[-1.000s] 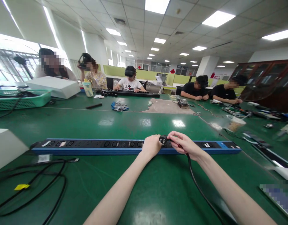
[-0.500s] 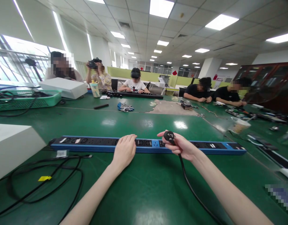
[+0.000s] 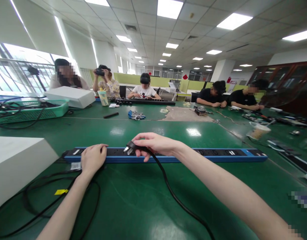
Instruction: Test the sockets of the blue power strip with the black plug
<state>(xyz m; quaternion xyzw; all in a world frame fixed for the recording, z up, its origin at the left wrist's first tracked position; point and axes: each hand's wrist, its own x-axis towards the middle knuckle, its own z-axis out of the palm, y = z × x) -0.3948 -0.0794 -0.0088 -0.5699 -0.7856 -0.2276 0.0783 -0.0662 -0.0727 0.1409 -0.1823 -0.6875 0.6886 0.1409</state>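
Observation:
A long blue and black power strip (image 3: 213,157) lies crosswise on the green table in front of me. Near its left end my left hand (image 3: 93,159) is closed over it, with the fingertips on the far side hidden. My right hand (image 3: 155,145) grips a black power plug (image 3: 131,145), held just above the strip with its metal prongs pointing left and down. The plug's black cord (image 3: 169,186) hangs from the hand and runs toward the lower right.
Coiled black cables (image 3: 50,181) with a yellow tag lie by my left forearm, beside a white box (image 3: 21,163). Farther off are a green basket (image 3: 56,109), gloves (image 3: 136,115) and a plastic cup (image 3: 259,130). Several people sit around the table.
Both hands have moved left along the strip. The plug has travelled with my right hand and turned, so its prongs now face left and down. The view has shifted slightly.

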